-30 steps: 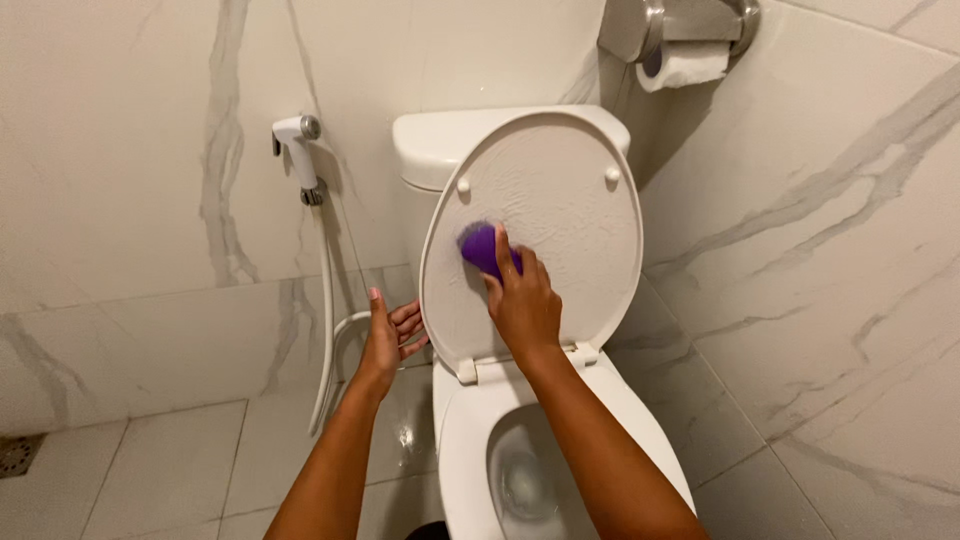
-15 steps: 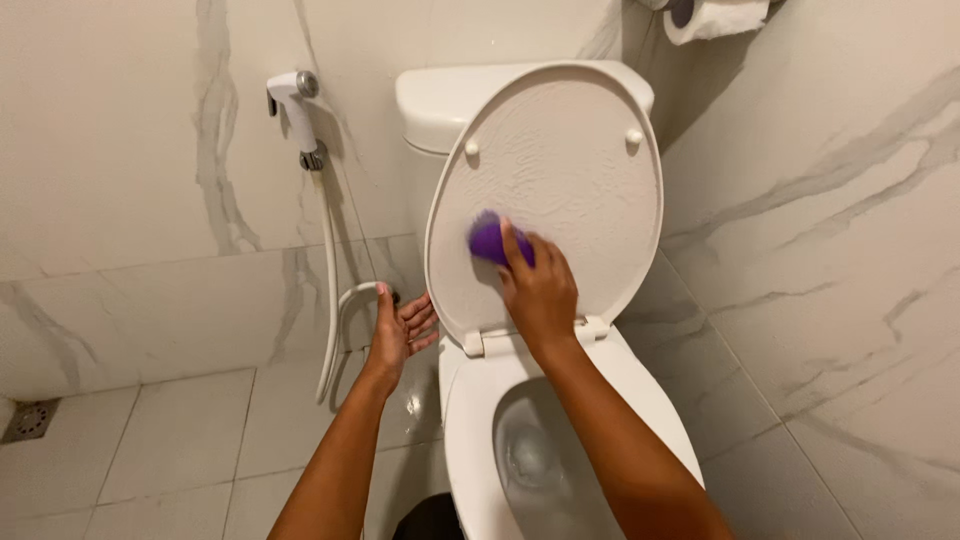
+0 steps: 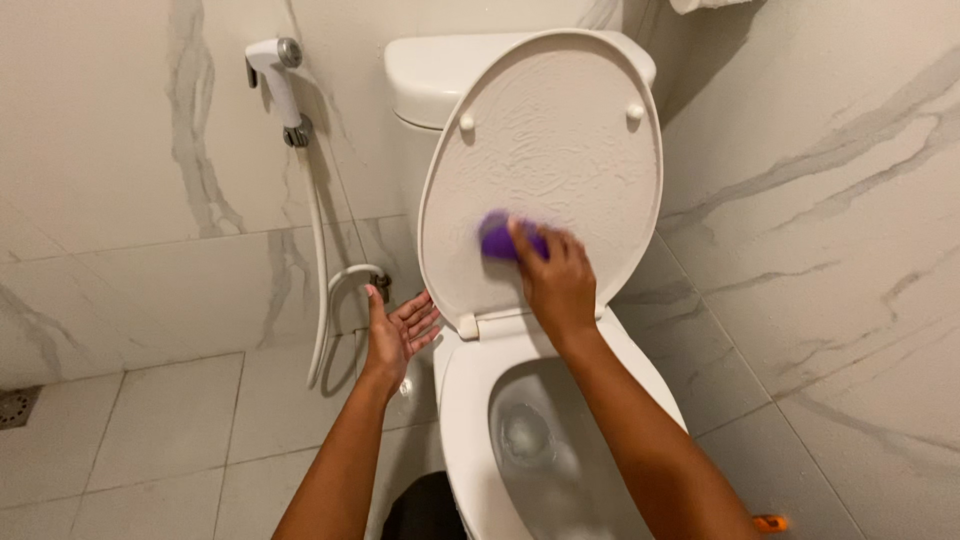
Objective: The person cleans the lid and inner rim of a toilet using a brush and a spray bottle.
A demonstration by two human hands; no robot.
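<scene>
A white toilet has its lid (image 3: pixel 560 130) raised upright, its underside streaked with foam. My right hand (image 3: pixel 556 278) presses a purple sponge (image 3: pixel 497 238) against the lower part of that lid. My left hand (image 3: pixel 398 332) hangs open, palm up, beside the left edge of the lid near its hinge, holding nothing. Below the hands the bowl (image 3: pixel 470 400) shows water inside.
A white spray nozzle (image 3: pixel 278 78) hangs on the marble wall at left, with its hose (image 3: pixel 322 290) looping down to the floor. The tank (image 3: pixel 440 75) stands behind the lid. A floor drain (image 3: pixel 14 405) sits at far left. An orange object (image 3: pixel 772 522) lies at lower right.
My right hand slid the purple sponge down the lid, from its middle toward its lower left. The view shifted closer and downward; my left hand stayed open beside the lid.
</scene>
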